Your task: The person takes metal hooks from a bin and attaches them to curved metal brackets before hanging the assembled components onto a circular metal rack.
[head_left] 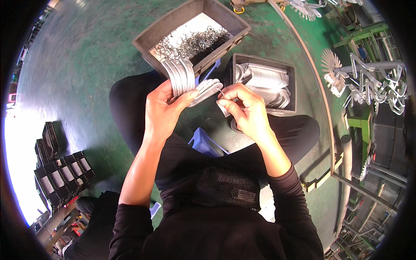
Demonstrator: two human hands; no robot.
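Note:
A stack of curved, flat silver metal pieces (180,74) is gripped in my left hand (161,108), its fingers and thumb wrapped round it. The stack bends toward the right, and its rounded ends (211,90) have holes. Close beside those ends, my right hand (249,112) is closed, thumb against forefinger, on a thin wire hook (222,92) at the hole. A short silver strip (224,111) shows below the right fingertips; whether they hold it I cannot tell. Just beyond my left hand lies a pile of small wire hooks (195,41).
The hooks lie in a dark plastic bin (151,30). A second bin (295,89) at right holds rows of similar silver pieces (265,77). A blue stool (204,143) stands between my legs. Racked metal parts (377,78) hang far right; black trays (63,175) sit left, near another person's dark-clothed leg (97,221).

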